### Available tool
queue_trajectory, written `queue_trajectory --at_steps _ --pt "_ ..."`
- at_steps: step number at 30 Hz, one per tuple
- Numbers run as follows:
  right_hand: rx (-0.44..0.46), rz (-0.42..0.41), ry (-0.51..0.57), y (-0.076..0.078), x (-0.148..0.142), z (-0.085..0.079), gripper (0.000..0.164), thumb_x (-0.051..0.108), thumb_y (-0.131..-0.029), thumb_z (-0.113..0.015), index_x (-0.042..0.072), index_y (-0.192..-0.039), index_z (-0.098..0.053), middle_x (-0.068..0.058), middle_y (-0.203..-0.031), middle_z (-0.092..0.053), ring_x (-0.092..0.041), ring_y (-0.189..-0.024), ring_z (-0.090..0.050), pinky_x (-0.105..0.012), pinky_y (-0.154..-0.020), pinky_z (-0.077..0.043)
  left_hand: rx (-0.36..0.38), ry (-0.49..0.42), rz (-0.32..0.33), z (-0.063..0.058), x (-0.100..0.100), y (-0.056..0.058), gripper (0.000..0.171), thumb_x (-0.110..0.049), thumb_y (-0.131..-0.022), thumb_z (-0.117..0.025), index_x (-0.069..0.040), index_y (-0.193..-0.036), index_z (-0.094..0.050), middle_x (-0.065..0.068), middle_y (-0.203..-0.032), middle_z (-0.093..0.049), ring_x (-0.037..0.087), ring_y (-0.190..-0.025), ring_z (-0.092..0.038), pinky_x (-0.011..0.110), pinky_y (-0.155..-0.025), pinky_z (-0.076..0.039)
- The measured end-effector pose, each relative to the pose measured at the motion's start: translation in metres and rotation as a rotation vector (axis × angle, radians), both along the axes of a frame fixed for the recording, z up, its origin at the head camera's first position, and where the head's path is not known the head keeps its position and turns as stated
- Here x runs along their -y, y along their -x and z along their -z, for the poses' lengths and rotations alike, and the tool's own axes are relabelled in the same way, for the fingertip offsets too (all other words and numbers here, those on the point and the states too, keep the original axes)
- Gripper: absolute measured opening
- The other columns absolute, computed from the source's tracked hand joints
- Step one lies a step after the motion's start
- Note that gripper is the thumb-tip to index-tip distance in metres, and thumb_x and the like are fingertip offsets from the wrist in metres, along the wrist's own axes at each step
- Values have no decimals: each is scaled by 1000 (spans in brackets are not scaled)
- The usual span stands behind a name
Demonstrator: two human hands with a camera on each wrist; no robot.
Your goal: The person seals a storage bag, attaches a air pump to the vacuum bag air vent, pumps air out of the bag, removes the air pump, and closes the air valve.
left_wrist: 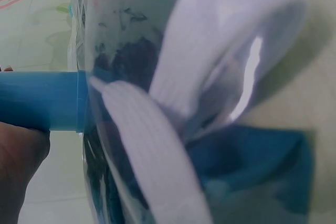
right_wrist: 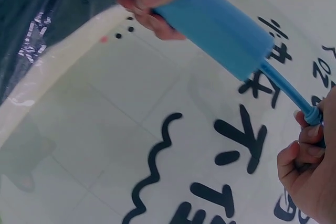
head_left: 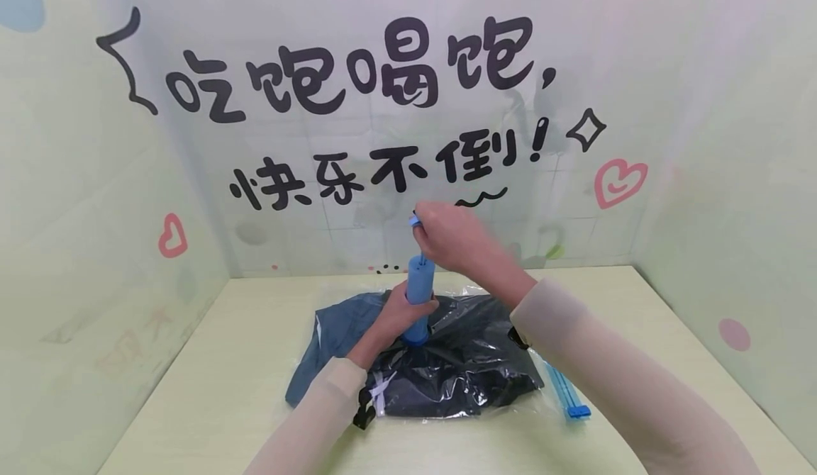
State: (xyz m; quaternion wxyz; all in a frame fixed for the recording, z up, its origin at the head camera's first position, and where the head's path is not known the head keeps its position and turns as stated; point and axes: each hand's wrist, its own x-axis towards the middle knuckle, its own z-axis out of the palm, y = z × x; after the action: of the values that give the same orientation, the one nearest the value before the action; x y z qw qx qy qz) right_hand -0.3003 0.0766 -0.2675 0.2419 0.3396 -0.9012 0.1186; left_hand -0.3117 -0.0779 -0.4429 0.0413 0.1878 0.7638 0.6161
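Observation:
A blue hand pump point(head_left: 419, 280) stands upright on a clear plastic storage bag point(head_left: 447, 386) filled with dark folded fabric. My left hand point(head_left: 397, 313) grips the pump's barrel near its lower half. Above it, my right hand point(head_left: 454, 237) holds the handle, fingers curled round it. Between barrel and handle, the thin blue rod point(right_wrist: 286, 88) is drawn out in the right wrist view. The barrel point(left_wrist: 39, 100) meets the bag's film in the left wrist view, beside a white band point(left_wrist: 210, 51) seen large and close.
The bag lies on a pale wooden table point(head_left: 210, 361). A blue clip point(head_left: 577, 412) on a clear bluish strip lies to the right, partly behind my right sleeve. Light printed walls with black lettering point(head_left: 396, 170) enclose the table at the back and sides.

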Motion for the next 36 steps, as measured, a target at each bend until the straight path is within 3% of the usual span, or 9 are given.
queue_trajectory --at_steps 5,13,20,28,36 --pt "-3 -8 -26 3 3 23 29 9 -101 -56 12 -75 -43 -1 -62 -33 -17 -51 -30 -32 -48 -25 -11 -21 8 1 0 -1 17 -12 -96 -69 -6 -108 -60 6 -97 -60 25 -86 -55 48 -80 -46" --pt "-6 -41 -12 5 4 42 31 6 -99 -57 13 -72 -42 0 -63 -33 -17 -51 -30 -31 -48 -27 -38 -38 35 2 0 0 17 -12 -96 -68 -8 -110 -58 7 -96 -59 24 -84 -53 46 -79 -44" --pt "9 -48 -18 6 4 48 30 5 -99 -57 13 -74 -41 -1 -64 -33 -17 -51 -30 -31 -47 -28 -45 -40 45 2 0 0 28 -12 -96 -67 3 -116 -56 6 -94 -58 24 -83 -52 46 -79 -43" --pt "51 -64 -83 6 3 32 27 5 -99 -57 12 -76 -44 -1 -65 -37 -17 -53 -36 -31 -49 -31 -40 -45 33 2 0 0 15 -11 -96 -68 -6 -106 -58 6 -94 -58 24 -82 -53 46 -78 -44" --pt "19 -49 -90 4 -1 -11 27 6 -100 -55 12 -75 -45 -1 -65 -40 -19 -55 -39 -32 -50 -32 -14 -17 -3 2 -1 0 16 -14 -95 -70 -8 -106 -61 8 -98 -61 26 -87 -57 48 -81 -46"
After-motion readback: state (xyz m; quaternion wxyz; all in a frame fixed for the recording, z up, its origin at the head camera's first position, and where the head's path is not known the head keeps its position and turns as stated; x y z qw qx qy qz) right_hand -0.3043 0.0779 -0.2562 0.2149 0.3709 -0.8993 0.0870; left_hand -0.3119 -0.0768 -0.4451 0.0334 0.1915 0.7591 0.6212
